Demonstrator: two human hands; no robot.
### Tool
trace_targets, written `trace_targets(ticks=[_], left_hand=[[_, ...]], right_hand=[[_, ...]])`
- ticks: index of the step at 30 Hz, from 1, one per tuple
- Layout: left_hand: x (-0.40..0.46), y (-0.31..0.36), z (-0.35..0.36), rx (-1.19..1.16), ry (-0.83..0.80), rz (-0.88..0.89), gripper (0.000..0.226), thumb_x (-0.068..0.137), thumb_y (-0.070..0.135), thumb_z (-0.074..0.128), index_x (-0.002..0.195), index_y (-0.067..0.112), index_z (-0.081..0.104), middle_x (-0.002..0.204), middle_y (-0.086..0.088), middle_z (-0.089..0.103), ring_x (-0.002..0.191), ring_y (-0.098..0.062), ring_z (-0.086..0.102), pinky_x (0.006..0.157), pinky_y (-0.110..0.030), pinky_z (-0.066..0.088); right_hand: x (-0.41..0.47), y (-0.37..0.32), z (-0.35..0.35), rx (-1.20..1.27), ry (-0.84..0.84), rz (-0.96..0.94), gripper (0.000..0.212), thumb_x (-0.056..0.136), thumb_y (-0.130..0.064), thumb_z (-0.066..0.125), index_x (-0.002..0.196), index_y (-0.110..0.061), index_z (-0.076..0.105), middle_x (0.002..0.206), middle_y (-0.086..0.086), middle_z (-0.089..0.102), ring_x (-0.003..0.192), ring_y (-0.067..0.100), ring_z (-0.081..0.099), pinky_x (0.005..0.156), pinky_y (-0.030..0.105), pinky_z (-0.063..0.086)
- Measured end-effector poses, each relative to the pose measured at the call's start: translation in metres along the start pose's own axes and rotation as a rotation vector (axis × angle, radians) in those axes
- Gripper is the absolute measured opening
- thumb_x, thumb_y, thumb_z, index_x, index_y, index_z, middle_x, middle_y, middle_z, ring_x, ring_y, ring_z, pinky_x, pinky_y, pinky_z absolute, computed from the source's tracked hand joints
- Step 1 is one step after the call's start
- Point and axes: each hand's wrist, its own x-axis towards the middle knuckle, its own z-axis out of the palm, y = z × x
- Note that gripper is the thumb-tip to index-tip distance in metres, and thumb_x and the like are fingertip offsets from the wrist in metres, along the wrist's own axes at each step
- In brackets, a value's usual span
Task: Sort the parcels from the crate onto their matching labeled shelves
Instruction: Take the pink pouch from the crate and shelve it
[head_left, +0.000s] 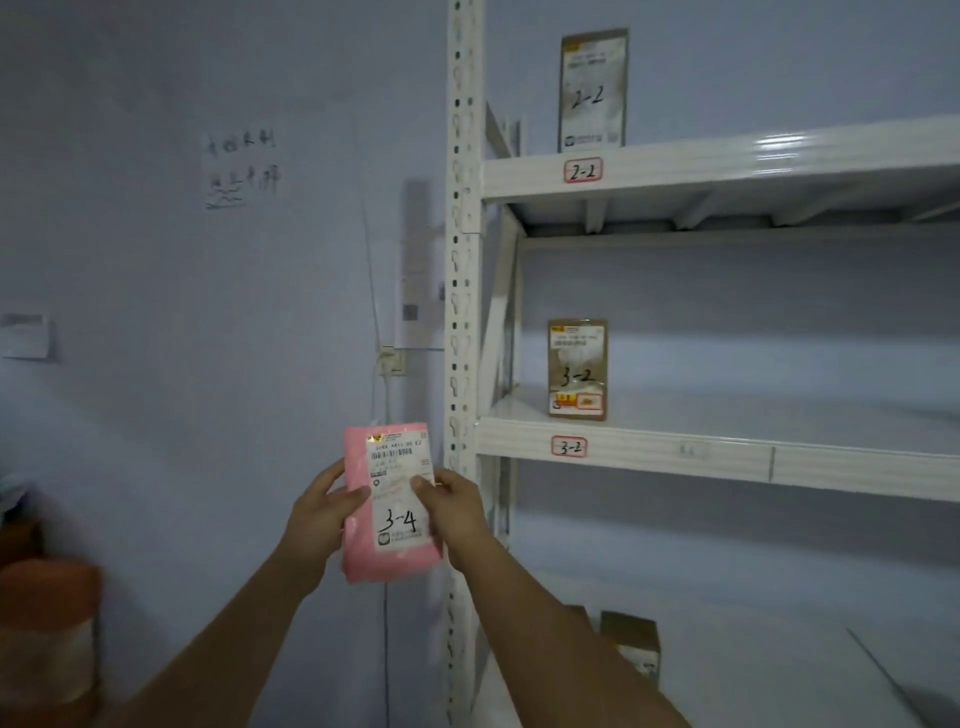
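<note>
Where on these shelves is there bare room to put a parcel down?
The 3-2 shelf is bare right of the brown 3-2 parcel. The 2-2 shelf looks free right of its 2-2 parcel, though its top is mostly hidden. Both parcels crowd the left end by the upright post. The pink 3-4 parcel matches neither label.

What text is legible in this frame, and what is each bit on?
"3-4": handwritten on the pink parcel, held by left hand and right hand.
"2-2": upper shelf tag.
"2-2": upright parcel on that shelf.
"3-2": lower shelf tag.
"3-2": brown parcel on that shelf.
Unreadable: fine label print, barcodes, wall note, bottom box.
</note>
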Motion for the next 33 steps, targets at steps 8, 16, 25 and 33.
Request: trace_targets(ticks=[8,16,25,33], left_hand=[[-0.021,0.008,0.079,-0.141,-0.193,0.003,0.033,0.088,0.000,0.056,0.113,0.022,0.059,0.100,0.000,0.070,0.081,-0.015,0.071,0.059,-0.026,0.057],[-0.037,0.022,0.164,-0.194,-0.321,-0.027,0.036,0.087,0.003,0.060,0.119,0.018,0.057,0.110,-0.004,0.068,0.099,-0.027,0.066,0.082,-0.043,0.054],[-0.098,0.015,0.356,-0.214,-0.545,-0.070,0.034,0.086,-0.002,0.058,0.117,0.013,0.058,0.113,-0.011,0.067,0.099,-0.031,0.066,0.090,-0.050,0.051],[-0.229,0.018,0.572,-0.212,-0.788,-0.156,0.022,0.087,0.003,0.060,0.104,0.017,0.062,0.097,-0.001,0.071,0.087,-0.023,0.067,0.071,-0.036,0.054]], right_hand=[[-0.045,-0.035,-0.081,-0.006,0.096,-0.007,0.012,0.093,-0.010,0.055,0.095,-0.010,0.066,0.088,0.004,0.070,0.073,0.013,0.066,0.059,0.020,0.054],[-0.081,-0.062,-0.164,0.056,0.178,-0.055,0.019,0.094,-0.012,0.055,0.109,-0.006,0.064,0.094,0.006,0.071,0.077,0.017,0.069,0.060,0.025,0.057],[-0.167,-0.097,-0.345,-0.018,0.392,-0.089,0.011,0.093,-0.012,0.056,0.099,-0.010,0.065,0.084,0.003,0.071,0.067,0.013,0.070,0.058,0.025,0.057],[-0.307,-0.139,-0.544,-0.161,0.706,-0.086,0.012,0.093,-0.013,0.056,0.087,-0.014,0.066,0.082,0.005,0.072,0.067,0.014,0.070,0.059,0.026,0.056]])
